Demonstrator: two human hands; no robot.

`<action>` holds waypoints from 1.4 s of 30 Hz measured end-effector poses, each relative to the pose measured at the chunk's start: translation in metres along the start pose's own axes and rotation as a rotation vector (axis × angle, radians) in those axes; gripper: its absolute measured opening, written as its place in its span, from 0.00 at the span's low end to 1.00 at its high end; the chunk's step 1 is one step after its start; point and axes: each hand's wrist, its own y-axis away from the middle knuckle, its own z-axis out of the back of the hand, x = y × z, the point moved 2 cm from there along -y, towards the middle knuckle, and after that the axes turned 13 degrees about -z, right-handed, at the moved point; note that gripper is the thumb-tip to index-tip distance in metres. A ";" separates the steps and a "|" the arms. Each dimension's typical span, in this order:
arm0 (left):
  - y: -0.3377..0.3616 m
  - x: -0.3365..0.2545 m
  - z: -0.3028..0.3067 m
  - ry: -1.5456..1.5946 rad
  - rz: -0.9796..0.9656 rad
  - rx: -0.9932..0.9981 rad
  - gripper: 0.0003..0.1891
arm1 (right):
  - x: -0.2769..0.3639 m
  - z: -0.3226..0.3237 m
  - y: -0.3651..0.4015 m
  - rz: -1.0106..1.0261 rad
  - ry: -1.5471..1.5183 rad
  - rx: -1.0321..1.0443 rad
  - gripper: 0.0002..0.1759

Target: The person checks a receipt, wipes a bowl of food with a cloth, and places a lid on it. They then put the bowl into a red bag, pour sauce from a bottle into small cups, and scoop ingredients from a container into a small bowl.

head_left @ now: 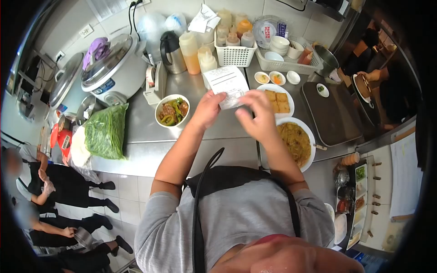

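Note:
A printed paper receipt (226,84) is held above the steel counter, its lower left edge in my left hand (209,108). My right hand (258,111) is at the receipt's right edge, fingers apart and slightly blurred, above the plates. A white bowl of meat and green peppers (172,112) stands left of my left forearm. Beyond my right hand lies a white plate of golden square pieces (278,101). Nearer to me, a larger white plate of yellow-brown food (295,142) is partly covered by my right forearm.
Rice cookers (109,73) and bagged greens (107,132) stand left. Sauce bottles (189,52), a thermos (172,52) and a white basket (235,55) line the back. A dark tray (330,111) lies right. Co-workers (34,182) stand lower left; another person's hand (371,77) holds a plate at right.

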 end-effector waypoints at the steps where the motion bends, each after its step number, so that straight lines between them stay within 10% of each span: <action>1: 0.003 -0.002 0.002 -0.005 0.022 0.034 0.15 | -0.005 0.003 0.000 -0.116 -0.027 -0.099 0.15; 5: 0.014 -0.006 -0.009 -0.046 0.099 0.142 0.16 | -0.028 -0.003 0.000 -0.580 -0.864 0.078 0.09; 42: 0.017 -0.030 -0.018 -0.148 0.055 0.031 0.17 | -0.030 -0.013 0.004 -0.671 -0.840 0.199 0.05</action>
